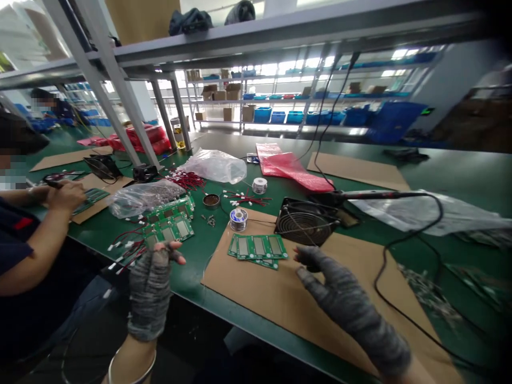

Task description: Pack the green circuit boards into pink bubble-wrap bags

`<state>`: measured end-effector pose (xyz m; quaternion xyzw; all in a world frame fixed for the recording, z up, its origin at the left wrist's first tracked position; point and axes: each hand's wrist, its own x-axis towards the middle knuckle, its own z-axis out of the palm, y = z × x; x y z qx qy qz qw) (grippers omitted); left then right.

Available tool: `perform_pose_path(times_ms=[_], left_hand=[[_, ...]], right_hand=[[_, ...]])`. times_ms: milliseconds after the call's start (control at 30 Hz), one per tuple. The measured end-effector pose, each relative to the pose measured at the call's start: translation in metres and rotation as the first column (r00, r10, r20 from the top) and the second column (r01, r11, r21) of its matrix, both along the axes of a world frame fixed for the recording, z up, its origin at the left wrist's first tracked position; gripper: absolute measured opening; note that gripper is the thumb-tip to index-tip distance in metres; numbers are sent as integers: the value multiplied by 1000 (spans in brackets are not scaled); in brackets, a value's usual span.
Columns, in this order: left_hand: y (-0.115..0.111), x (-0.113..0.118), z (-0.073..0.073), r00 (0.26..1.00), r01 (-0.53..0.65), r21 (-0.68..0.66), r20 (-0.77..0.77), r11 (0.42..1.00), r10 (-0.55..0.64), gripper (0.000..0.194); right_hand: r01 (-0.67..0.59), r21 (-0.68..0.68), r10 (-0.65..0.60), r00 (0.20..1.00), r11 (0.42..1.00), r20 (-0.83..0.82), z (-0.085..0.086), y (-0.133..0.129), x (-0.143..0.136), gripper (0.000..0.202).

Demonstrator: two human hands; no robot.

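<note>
Boards (pixel 259 247), at least two, lie partly on top of each other on one big brown cardboard sheet (pixel 244 290). They are green, and the top one shows three gray windows. The right hand (pixel 338 285), in a gray glove, is just beside them, over the cardboard. Its thumb and fingers are a little apart, with nothing seen between them. The left hand (pixel 151 285) has a gray glove too, and it is close to a pile of green boards (pixel 170 229). Its fingers curl in, and one cannot tell if they hold anything. The pile overlaps too much to count. One black fan (pixel 306 221) stands just behind the first boards. Two spools are near it: one blue and white spool (pixel 238 219) at the cardboard's corner, and one white spool (pixel 260 185) farther back. One small round tin (pixel 211 200) sits near both. One soldering iron (pixel 374 196) is to the right, behind the fan.
</note>
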<state>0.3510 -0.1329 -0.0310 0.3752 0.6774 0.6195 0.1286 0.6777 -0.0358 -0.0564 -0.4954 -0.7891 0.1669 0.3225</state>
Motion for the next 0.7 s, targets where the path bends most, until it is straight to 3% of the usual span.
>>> perform_pose_path(times_ms=[100, 233, 433, 533, 700], left_hand=[[13, 35, -7, 958, 269, -62, 120, 961, -260, 57], [22, 54, -16, 920, 375, -78, 152, 924, -361, 58], [8, 41, -20, 940, 338, -154, 110, 928, -324, 48], [4, 30, -23, 946, 312, -161, 139, 936, -292, 46], [6, 12, -20, 971, 182, -29, 162, 983, -175, 41]], right_hand=[[-142, 38, 130, 967, 989, 219, 10, 13, -24, 39], [-287, -5, 272, 902, 958, 336, 13, 39, -56, 51], [-366, -86, 363, 810, 927, 461, 13, 67, -80, 53], [-323, -52, 305, 814, 945, 495, 15, 63, -80, 48], [-279, -13, 244, 814, 960, 527, 18, 46, -78, 42]])
